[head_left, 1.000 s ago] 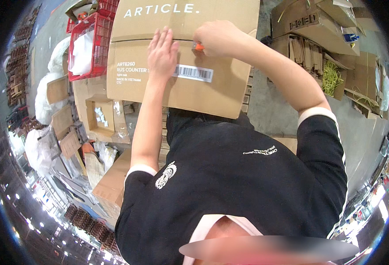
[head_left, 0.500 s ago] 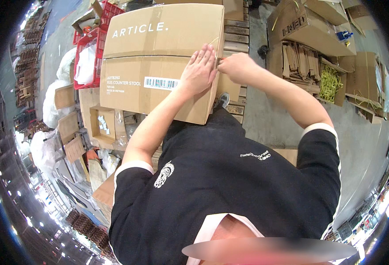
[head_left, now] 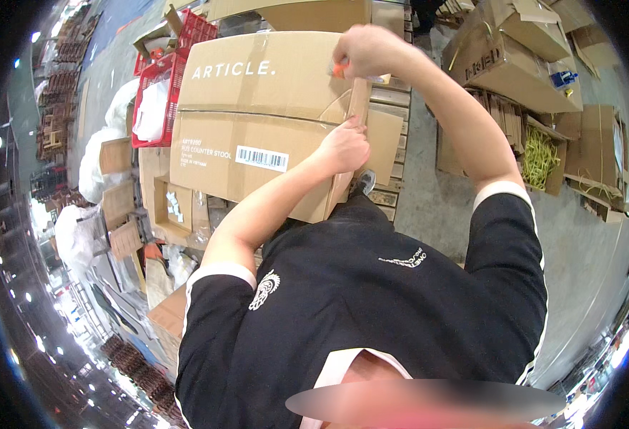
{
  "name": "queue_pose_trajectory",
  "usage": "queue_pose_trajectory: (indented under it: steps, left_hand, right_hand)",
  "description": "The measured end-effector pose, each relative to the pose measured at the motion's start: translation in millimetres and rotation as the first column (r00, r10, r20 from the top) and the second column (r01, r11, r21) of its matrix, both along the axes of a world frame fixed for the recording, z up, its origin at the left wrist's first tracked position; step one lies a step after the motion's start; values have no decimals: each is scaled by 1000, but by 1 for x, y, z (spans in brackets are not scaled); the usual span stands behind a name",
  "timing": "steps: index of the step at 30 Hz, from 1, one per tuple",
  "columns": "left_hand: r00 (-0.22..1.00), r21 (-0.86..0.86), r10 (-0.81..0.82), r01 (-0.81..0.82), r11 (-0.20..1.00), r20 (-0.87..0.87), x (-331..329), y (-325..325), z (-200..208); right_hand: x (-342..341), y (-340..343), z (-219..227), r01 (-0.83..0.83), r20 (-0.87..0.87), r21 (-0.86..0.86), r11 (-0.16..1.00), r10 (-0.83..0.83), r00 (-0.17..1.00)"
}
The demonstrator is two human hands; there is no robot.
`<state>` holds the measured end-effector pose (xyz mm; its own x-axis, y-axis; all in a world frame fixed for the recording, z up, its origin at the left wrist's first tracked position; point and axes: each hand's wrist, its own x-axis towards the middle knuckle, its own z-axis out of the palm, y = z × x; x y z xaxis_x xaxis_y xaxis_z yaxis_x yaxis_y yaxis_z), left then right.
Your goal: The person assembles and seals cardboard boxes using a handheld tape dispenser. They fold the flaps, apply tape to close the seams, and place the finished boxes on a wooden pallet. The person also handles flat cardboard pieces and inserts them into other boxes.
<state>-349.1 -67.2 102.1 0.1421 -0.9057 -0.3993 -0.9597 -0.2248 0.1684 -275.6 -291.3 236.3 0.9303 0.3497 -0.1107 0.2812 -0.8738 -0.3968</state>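
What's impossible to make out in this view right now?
All in the head view:
- Orange item: mostly covered by the right hand, so its full shape is hidden.
- Left hand: its back hides whether the fingers pinch anything at the carton's edge.
- Carton: its cardboard hides the contents.
- Farther carton: cut off by the top edge.
- Blue item: too small to identify.

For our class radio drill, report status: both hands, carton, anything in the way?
Left hand at right edge of carton. Right hand closed on orange item, near upper right corner. Red crate left of carton, away from hands.
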Motion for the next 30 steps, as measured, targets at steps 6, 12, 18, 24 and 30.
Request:
queue_pose_trajectory:
  steps: [6,12,18,24,30]
  left_hand:
    - [925,-624,366,-345,701,-100,49,12,23]
    - [952,-293,164,-84,952,259,110,-49,1]
    - [938,-177,74,-13,984,338,102,-57,-10]
    - [950,-77,96,-76,994,299,95,-58,-4]
    - [923,31,88,-107,994,375,82,-67,5]
  right_hand:
    - [-40,-50,-35,-53,-225,-193,980,8,974]
    - [-38,9,-81,-112,-180,-465,878,30,983]
    - [-75,22,-91,-10,-110,-392,920,-36,993]
    - [-60,15,-141,30,-129,-447,894,-98,987]
    - [-133,18,-75,-17,-345,-181,983,-47,937]
